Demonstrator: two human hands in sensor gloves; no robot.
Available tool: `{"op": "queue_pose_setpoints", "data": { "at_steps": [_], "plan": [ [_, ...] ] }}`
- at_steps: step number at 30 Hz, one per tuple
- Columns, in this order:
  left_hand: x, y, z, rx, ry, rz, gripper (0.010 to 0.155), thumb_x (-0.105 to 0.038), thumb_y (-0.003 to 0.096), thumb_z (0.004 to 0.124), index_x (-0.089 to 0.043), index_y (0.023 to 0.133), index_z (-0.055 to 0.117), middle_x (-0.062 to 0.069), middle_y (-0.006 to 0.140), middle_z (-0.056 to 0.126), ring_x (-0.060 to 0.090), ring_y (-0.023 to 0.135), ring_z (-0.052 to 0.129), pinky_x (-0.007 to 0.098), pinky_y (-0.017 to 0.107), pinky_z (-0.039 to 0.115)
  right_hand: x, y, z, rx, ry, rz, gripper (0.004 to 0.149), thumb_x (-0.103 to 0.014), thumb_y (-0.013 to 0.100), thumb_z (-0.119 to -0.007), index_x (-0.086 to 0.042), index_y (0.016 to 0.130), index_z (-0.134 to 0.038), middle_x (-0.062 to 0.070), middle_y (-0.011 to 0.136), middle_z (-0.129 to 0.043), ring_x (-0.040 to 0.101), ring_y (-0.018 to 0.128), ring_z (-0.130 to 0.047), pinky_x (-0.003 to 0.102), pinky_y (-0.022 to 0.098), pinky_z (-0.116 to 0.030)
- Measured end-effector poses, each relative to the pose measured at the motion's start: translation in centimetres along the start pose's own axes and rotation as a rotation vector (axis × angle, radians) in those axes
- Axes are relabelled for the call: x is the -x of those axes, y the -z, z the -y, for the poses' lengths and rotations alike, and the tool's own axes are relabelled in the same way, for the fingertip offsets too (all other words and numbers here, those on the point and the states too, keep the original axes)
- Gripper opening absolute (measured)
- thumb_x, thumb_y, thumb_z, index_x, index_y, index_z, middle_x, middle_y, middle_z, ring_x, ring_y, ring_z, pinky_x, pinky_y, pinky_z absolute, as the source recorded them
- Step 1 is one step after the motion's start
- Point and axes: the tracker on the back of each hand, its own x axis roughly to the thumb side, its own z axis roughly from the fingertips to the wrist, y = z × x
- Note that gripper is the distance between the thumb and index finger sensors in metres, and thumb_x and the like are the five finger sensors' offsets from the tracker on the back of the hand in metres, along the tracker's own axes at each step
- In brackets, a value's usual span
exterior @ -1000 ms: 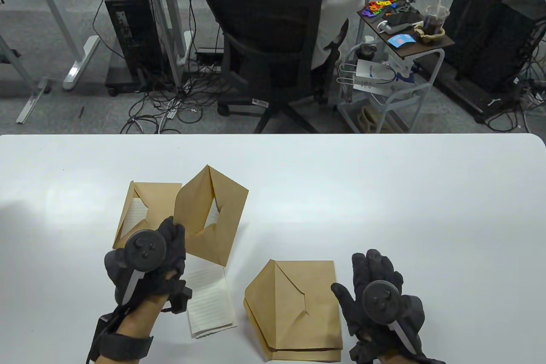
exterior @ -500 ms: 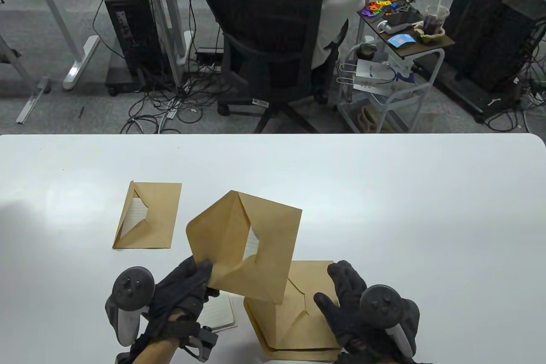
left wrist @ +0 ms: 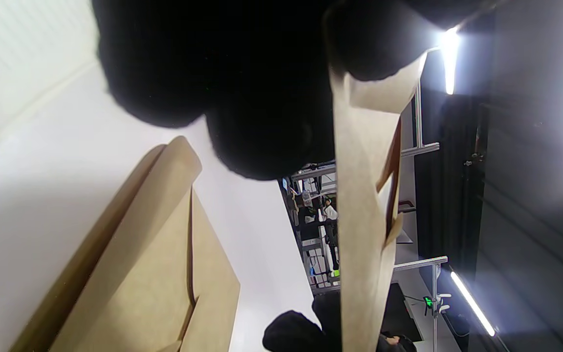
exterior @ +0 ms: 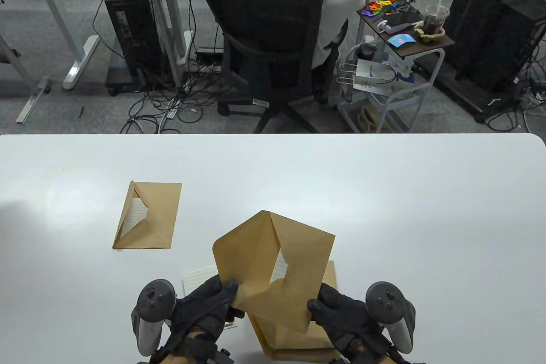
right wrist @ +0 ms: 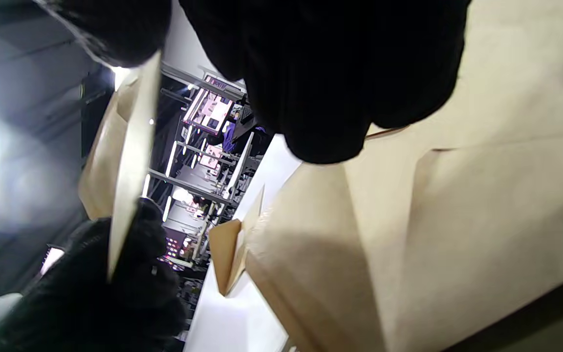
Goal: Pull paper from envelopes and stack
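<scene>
Held up between both hands: raised envelope (exterior: pixel 273 266), above the envelope stack (exterior: pixel 298 338). Pinched at its lower-left corner by the left hand (exterior: pixel 204 313), at its lower-right corner by the right hand (exterior: pixel 341 317). Paper (exterior: pixel 279 268) peeked through the opening, up and leftward of the right hand, the nearer one.

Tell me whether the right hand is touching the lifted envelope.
Touching. The table view shows the right hand with its fingers pinching the lifted envelope at its lower right corner.

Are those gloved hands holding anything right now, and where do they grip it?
Yes. Both hold one brown envelope above the table: the left hand pinches its lower left corner, the right hand its lower right corner.
</scene>
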Motion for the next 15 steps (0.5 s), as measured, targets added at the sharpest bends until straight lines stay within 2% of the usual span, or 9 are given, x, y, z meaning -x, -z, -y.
{"op": "queue_pose_setpoints", "data": {
  "at_steps": [3, 6, 12, 15],
  "plan": [
    [0.1, 0.09, 0.04, 0.018, 0.016, 0.008, 0.046, -0.039, 0.0581, 0.078, -0.012, 0.095, 0.081, 0.003, 0.073, 0.101, 0.017, 0.05, 0.112, 0.042, 0.04, 0.094, 0.51, 0.09, 0.04, 0.015, 0.087, -0.041, 0.05, -0.044, 0.041, -0.079, -0.018, 0.083, -0.084, 0.003, 0.067, -0.106, 0.025, 0.05, -0.112, 0.042, 0.038, -0.092],
    [0.08, 0.14, -0.1, 0.018, 0.045, 0.016, 0.046, -0.039, 0.058, 0.079, -0.013, 0.096, 0.081, 0.003, 0.075, 0.101, 0.02, 0.052, 0.111, 0.043, 0.041, 0.093, 0.91, 0.16, 0.17, 0.024, 0.155, -0.076, 0.047, -0.041, 0.041, -0.081, -0.018, 0.08, -0.087, 0.003, 0.062, -0.108, 0.024, 0.046, -0.113, 0.042, 0.036, -0.092],
    [-0.35, 0.01, 0.06, 0.016, 0.1, 0.042, 0.048, -0.04, 0.0576, 0.08, -0.013, 0.097, 0.08, 0.004, 0.078, 0.099, 0.022, 0.056, 0.11, 0.044, 0.044, 0.092, 0.97, -0.01, 0.46, 0.063, 0.172, -0.075, 0.044, -0.039, 0.041, -0.082, -0.017, 0.078, -0.089, 0.003, 0.058, -0.109, 0.023, 0.042, -0.113, 0.042, 0.035, -0.093],
    [-0.85, -0.26, -0.24, -0.008, 0.119, 0.062, 0.055, -0.046, 0.0572, 0.08, -0.012, 0.1, 0.077, 0.007, 0.083, 0.097, 0.025, 0.06, 0.109, 0.047, 0.046, 0.09, 0.83, -0.22, 0.73, 0.116, 0.148, -0.063, 0.043, -0.038, 0.041, -0.082, -0.016, 0.078, -0.089, 0.004, 0.058, -0.109, 0.023, 0.042, -0.113, 0.042, 0.035, -0.093]
  ]
}}
